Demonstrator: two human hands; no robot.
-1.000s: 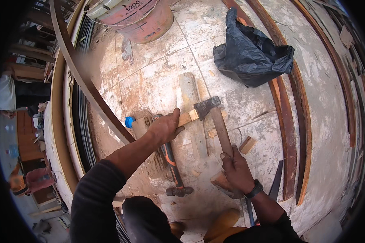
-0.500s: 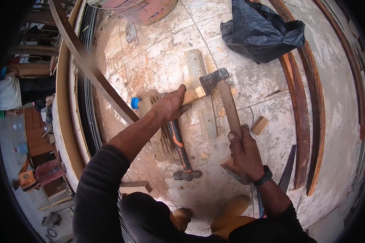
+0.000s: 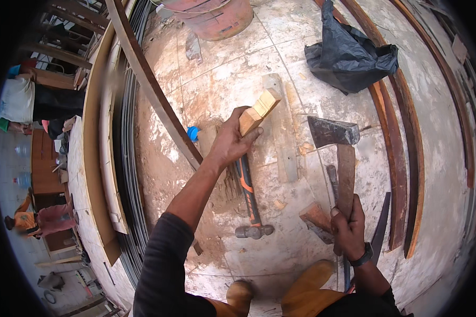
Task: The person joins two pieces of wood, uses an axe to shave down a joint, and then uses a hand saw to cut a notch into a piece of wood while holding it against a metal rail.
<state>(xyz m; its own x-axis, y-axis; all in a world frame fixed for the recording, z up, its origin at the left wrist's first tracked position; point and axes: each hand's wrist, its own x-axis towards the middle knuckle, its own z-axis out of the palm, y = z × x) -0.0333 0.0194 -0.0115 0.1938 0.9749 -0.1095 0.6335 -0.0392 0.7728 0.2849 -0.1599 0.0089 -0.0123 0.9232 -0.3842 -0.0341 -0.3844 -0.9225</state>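
Observation:
My left hand is closed around a short wooden block with freshly cut, pale, notched faces. My right hand grips the wooden handle of a hatchet. Its dark steel head is to the right of the block, apart from it. Below the left hand, a hammer with a black and orange handle lies head towards me. A rough piece of timber lies beside its handle, partly hidden by my left arm. Under the block's far end a worn grey plank rests on the floor.
A black plastic bag lies at the far right by long timber strips. At the far side stands a pinkish bucket. A wood offcut sits by my right hand. A long beam slants in from the left; two people are beyond.
The hatchet has come away from the block, moving right and swinging its head outward. My left hand has tilted the block upward, showing its cut faces. The whole view has shifted slightly.

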